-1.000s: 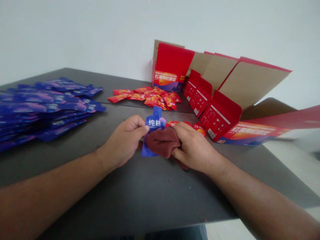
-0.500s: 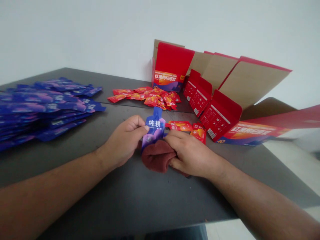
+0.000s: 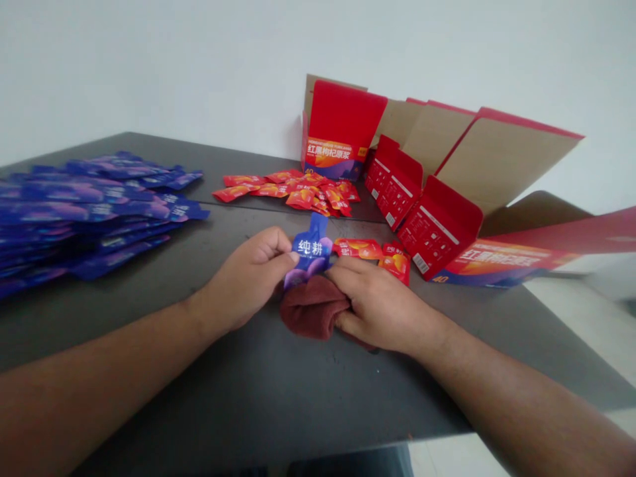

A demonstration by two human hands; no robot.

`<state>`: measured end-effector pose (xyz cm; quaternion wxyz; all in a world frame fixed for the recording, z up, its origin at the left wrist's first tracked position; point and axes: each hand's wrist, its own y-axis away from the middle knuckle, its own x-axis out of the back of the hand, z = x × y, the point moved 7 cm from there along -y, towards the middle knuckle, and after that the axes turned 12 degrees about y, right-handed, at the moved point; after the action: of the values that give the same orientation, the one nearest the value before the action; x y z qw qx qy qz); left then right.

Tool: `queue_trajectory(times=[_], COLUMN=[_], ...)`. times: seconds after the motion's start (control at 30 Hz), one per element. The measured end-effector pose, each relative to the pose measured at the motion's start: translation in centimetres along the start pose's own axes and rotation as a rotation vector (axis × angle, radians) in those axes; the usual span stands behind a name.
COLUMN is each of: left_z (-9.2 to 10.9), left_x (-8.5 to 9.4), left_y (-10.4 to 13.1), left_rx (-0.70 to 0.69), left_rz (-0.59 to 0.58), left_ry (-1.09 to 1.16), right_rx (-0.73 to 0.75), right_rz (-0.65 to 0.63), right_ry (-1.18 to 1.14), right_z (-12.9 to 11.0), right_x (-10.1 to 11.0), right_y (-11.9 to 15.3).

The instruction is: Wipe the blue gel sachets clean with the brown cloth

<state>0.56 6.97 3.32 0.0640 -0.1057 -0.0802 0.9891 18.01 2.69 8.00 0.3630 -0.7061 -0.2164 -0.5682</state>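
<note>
A blue and purple pouch point(image 3: 312, 248) stands upright between my hands, its narrow spout end pointing up. My left hand point(image 3: 261, 271) pinches the pouch's left edge between thumb and fingers. A brown cloth point(image 3: 314, 308) is bunched over the lower part of the pouch and hides its bottom. My right hand point(image 3: 370, 301) has its fingers closed on the cloth, against the pouch's right side. Just behind my right hand lie two red pouches point(image 3: 396, 260) on the grey table point(image 3: 278, 391).
A big heap of blue pouches point(image 3: 94, 205) spreads over the left side. Further back lies a pile of red pouches point(image 3: 303, 192). Open red boxes point(image 3: 440, 222) stand along the right and back, flaps raised, before a white wall point(image 3: 199, 73).
The blue pouch has shifted slightly right, and the cloth covers a little more of its lower part. Both hands keep their hold.
</note>
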Motion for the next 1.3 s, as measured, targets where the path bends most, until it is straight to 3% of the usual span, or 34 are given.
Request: queue_trajectory(times=[0.13,0.2,0.33,0.53,0.67,0.73,0.83,0.9,1.07,1.23,1.3], left_z=[0.8,1.1,1.4,1.2,1.0,0.8,0.7,0.6,0.2,-0.1,-0.3], left_x=[-0.9,-1.4,-1.7,-1.6,-1.7,-1.7,-1.5,-1.4,-1.6,-1.6,-1.4], left_y=[0.3,0.5,0.8,1.0,0.8,0.8,0.7,0.7,0.6,0.7,0.7], left_rx=[-0.022,-0.013,0.000,0.009,0.032,0.041,0.033,0.029,0.051,0.066,0.077], left_rz=[-0.144,-0.185,-0.186,-0.198,-0.180,-0.179,-0.171,-0.171,-0.197,-0.182,-0.163], left_ry=[-0.190,-0.267,-0.267,-0.233,-0.175,-0.157,-0.202,-0.225,-0.098,-0.038,-0.029], right_rx=[-0.252,-0.293,-0.167,-0.349,-0.179,-0.171,-0.315,-0.336,-0.115,-0.306,-0.286], right_rz=[0.260,0.293,0.183,0.287,0.129,0.092,0.198,0.225,0.049,0.141,0.125], right_ry=[0.047,0.037,-0.011,0.009,-0.072,-0.083,-0.027,-0.027,-0.135,-0.049,-0.063], right_z=[2.4,3.0,2.2,3.3,2.0,1.8,3.0,3.3,1.6,2.9,2.7], right_x=[2.4,2.8,2.1,2.9,1.7,1.4,2.3,2.5,1.1,2.1,2.0], right_y=[0.3,0.3,0.0,0.4,-0.1,-0.1,0.1,0.2,-0.2,-0.1,-0.1])
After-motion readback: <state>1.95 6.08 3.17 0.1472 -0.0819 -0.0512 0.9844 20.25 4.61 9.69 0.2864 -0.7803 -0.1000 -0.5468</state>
